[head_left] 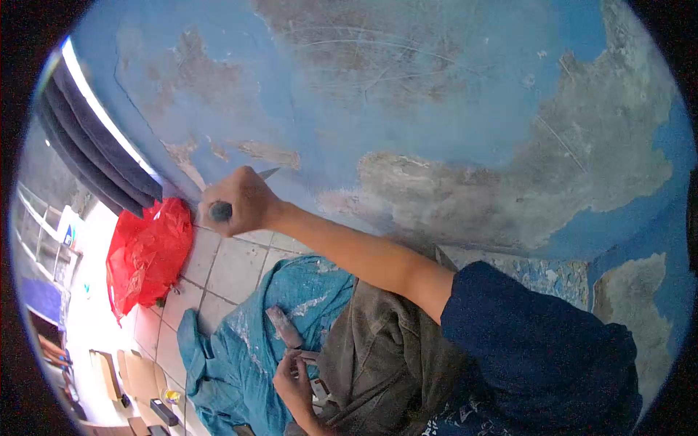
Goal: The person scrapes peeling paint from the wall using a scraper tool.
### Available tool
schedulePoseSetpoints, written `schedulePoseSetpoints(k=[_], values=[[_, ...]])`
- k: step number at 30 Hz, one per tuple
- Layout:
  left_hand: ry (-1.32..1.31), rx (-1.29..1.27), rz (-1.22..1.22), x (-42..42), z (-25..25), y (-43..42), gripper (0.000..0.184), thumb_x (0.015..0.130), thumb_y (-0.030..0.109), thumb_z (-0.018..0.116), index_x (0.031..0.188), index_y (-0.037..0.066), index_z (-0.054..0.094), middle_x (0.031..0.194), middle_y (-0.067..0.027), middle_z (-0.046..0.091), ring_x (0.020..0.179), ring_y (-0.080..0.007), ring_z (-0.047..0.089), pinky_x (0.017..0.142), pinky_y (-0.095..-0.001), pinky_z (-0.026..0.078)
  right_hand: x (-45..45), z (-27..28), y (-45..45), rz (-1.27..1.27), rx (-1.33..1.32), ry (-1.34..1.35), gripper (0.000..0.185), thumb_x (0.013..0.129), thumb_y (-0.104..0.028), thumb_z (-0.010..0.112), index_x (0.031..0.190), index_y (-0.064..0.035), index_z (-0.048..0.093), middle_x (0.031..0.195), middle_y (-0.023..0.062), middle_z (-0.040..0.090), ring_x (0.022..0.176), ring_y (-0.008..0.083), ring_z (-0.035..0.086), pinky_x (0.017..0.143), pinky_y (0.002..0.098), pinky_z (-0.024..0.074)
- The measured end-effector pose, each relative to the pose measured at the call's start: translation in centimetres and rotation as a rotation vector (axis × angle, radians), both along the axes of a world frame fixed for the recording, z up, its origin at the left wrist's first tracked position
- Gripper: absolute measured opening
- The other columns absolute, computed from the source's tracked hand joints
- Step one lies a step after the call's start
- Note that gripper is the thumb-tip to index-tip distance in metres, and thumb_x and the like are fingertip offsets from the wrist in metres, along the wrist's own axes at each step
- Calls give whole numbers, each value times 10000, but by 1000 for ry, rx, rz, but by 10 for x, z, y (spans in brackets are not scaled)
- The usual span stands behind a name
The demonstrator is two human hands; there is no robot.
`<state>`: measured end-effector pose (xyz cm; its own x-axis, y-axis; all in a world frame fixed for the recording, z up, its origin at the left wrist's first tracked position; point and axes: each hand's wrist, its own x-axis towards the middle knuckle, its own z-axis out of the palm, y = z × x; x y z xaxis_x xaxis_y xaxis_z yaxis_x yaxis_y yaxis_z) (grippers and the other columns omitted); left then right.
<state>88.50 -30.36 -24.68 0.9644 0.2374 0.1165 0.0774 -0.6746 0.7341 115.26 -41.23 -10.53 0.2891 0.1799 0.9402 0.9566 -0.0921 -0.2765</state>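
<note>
My right hand [240, 202] is closed around a tool, its dark rounded handle end [220, 211] showing on one side and a pointed metal blade [270, 173] on the other. It is close to the peeling blue wall [320, 138]. Lower down, my left hand [292, 379] has its fingers pinched together beside a dusty pinkish-grey block [284, 327]; what they hold is too small to tell. Under the block lies teal cloth [247, 349] with white smears, next to brown cloth [378, 341].
A red plastic bag [149, 254] sits on the tiled floor [234, 270] at the left, below a dark curtain [94, 145]. Cardboard pieces [142, 378], a dark box [163, 412] and a yellow roll [171, 397] lie at the lower left. Part of a person [52, 352] shows at the left edge.
</note>
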Motion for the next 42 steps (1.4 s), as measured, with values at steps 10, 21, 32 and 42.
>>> schedulePoseSetpoints(k=[10,21,32,42], values=[[-25,-23,21,2,4,-1,98,761,56,533,829,1,578,703,-135,586,590,-222,580,531,-298,439,-5,13,-11,-46,132,-29,87,567,-177,610,580,-108,559,571,97,563,505,259,558,482,338,431],[18,-53,2,-1,-5,2,101,760,49,527,835,4,578,696,-136,575,596,-216,576,532,-292,430,-31,6,14,63,-12,-95,115,546,-152,599,645,-124,547,631,54,569,567,253,561,504,329,440],[-8,-85,0,0,1,-3,84,759,26,538,823,-15,574,697,-116,573,581,-177,564,526,-264,418,1,-10,3,-161,43,-16,58,590,-132,585,602,-115,531,556,58,549,488,250,539,458,321,415],[-10,-51,-34,-2,-4,1,94,767,37,529,834,-7,580,693,-126,580,588,-184,574,523,-271,426,15,-20,4,-185,95,-12,88,582,-127,604,662,-118,568,609,55,575,536,232,568,476,331,439]])
